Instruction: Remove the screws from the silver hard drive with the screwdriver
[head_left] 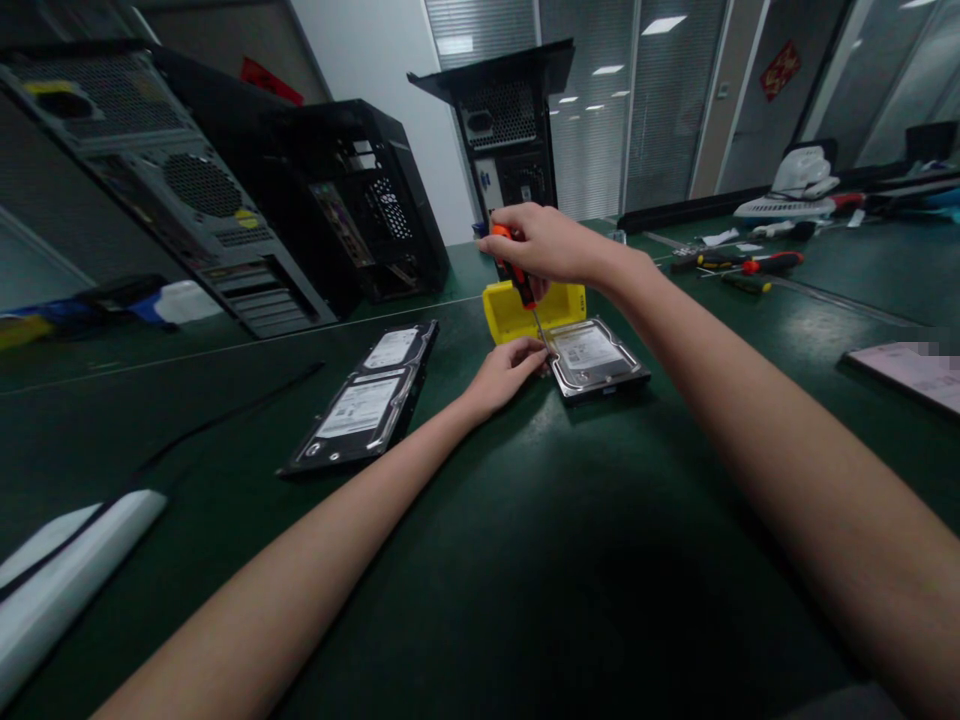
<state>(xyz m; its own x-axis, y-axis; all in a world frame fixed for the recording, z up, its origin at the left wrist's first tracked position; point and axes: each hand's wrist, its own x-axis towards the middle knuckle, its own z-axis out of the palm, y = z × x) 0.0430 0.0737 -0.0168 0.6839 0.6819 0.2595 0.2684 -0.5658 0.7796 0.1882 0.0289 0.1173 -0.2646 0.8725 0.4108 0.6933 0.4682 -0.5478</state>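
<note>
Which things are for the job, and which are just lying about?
For the job:
screwdriver, in the right hand
drive at its tip, by the left hand
maybe the yellow box

Probably lying about:
other drives
cable
computer cases
tools on the right

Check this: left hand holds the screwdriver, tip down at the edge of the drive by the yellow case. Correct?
Wrong hand: the head view shows the right hand holding the screwdriver. The rest stands: tip down at the edge of the drive by the yellow case.

No legible text, even on drive labels (590, 350)
</note>
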